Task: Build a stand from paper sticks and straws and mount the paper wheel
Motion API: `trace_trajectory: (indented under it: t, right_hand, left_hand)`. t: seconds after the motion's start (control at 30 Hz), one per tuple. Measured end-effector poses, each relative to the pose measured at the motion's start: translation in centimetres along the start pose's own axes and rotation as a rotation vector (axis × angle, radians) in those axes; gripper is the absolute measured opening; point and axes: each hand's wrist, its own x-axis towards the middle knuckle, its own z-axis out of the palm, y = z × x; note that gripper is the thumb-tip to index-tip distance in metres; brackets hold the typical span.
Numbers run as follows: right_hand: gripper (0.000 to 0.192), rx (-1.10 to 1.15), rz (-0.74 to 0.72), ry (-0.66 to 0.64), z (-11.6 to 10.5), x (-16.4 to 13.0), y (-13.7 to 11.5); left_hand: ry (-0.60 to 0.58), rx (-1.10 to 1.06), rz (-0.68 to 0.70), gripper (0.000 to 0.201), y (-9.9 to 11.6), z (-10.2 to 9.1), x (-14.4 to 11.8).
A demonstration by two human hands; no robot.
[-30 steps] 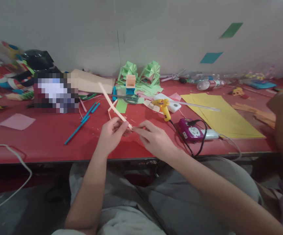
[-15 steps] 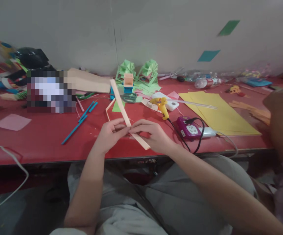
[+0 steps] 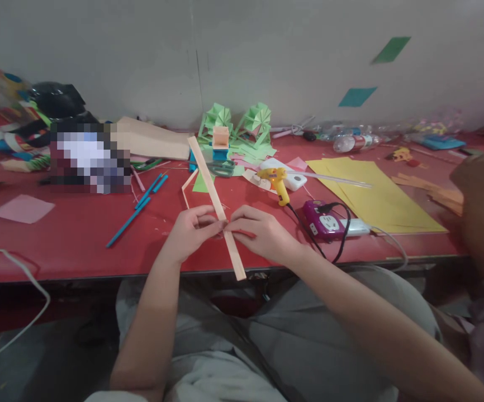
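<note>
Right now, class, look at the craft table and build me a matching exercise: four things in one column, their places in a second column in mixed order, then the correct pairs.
Things:
1. paper strip
2. glue gun
3. blue sticks
4. yellow paper sheets

Places:
A. flat on the red table, right of the purple power strip
B. pinched between the left hand and right hand
C. lying left of the hands
D. beside a white box, cord running to the power strip

Pairs: 1-B, 2-D, 3-C, 4-A
</note>
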Motion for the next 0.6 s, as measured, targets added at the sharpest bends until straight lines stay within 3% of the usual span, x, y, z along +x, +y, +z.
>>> trace_trajectory:
  t: [0.33, 0.47, 0.6]
  right_hand:
    - [0.013, 0.104, 0.040, -0.023, 0.4, 0.0, 0.4]
    - [0.006, 0.286, 0.142, 0.050, 0.5, 0.1, 0.1]
    - [0.014, 0.455, 0.340, 0.091, 1.0, 0.3, -0.6]
  left_hand:
    - [0.024, 0.093, 0.040, 0.045, 0.1, 0.4, 0.1]
    - [0.012, 0.111, 0.084, 0.039, 0.3, 0.3, -0.1]
    - [-0.046, 0.101, 0.100, 0.038, 0.3, 0.3, -0.2]
